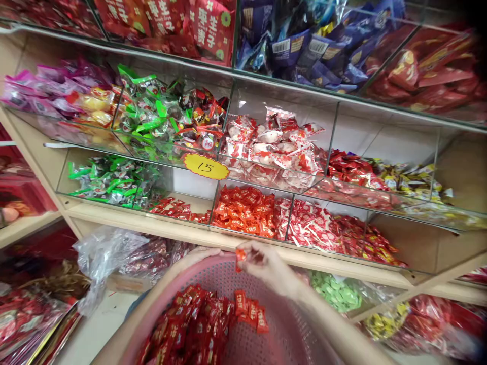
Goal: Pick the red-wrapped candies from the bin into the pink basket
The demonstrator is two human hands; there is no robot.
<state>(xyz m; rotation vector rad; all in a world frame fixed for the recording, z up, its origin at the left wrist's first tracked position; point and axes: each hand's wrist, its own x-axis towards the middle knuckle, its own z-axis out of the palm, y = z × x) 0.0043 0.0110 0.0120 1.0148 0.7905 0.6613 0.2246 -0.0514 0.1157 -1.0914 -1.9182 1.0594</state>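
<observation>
A pink perforated plastic basket (220,271) is in front of me, tilted against the shelf edge. Dark red wrapped candies (190,324) fill its left part, and several orange-red wrapped candies (251,310) lie near its middle. My left hand (200,255) holds the far left rim, its forearm running along the basket's outside; its fingers are partly hidden. Above the rim, my right hand (262,263) pinches one orange-red wrapped candy (240,259) between thumb and fingers. Just beyond is a shelf compartment of similar orange-red candies (245,210).
Tiered clear bins hold green-wrapped candies (148,111), red-and-white packets (274,144) and blue packets (304,48). A yellow price tag (206,167) reads 15. The wooden shelf edge (152,221) runs beyond the basket. Below it are plastic bags of candy (335,290).
</observation>
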